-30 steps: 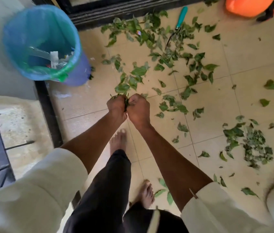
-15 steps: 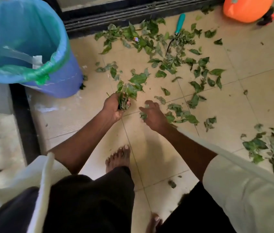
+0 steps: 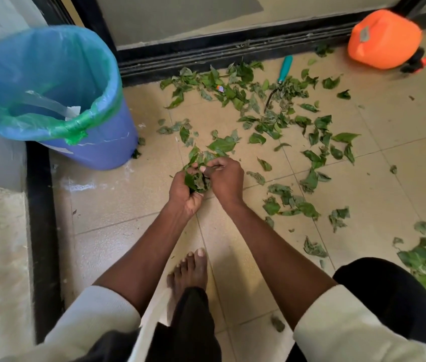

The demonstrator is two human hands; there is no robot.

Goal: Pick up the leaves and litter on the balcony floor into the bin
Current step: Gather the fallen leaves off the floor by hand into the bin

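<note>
Many green leaves point(image 3: 272, 121) lie scattered over the beige tiled floor point(image 3: 128, 199), thickest near the door track. My left hand point(image 3: 184, 192) grips a bunch of leaves point(image 3: 196, 181) just above the floor. My right hand point(image 3: 226, 178) is pressed against that bunch from the right, its fingers curled and pinching leaves at the top of it. The blue bin point(image 3: 50, 92), lined with a blue-green bag, stands upright at the upper left, about an arm's reach from both hands.
An orange container point(image 3: 384, 39) sits at the top right by the black door track point(image 3: 232, 56). A teal-handled tool point(image 3: 283, 69) lies among the leaves. A black threshold point(image 3: 40, 231) runs down the left. My bare foot point(image 3: 189, 270) stands below my hands.
My right hand moved left from the floor leaves and joined the bunch in my left hand. The view has tilted up, so the bin and door now sit lower in the frame.
</note>
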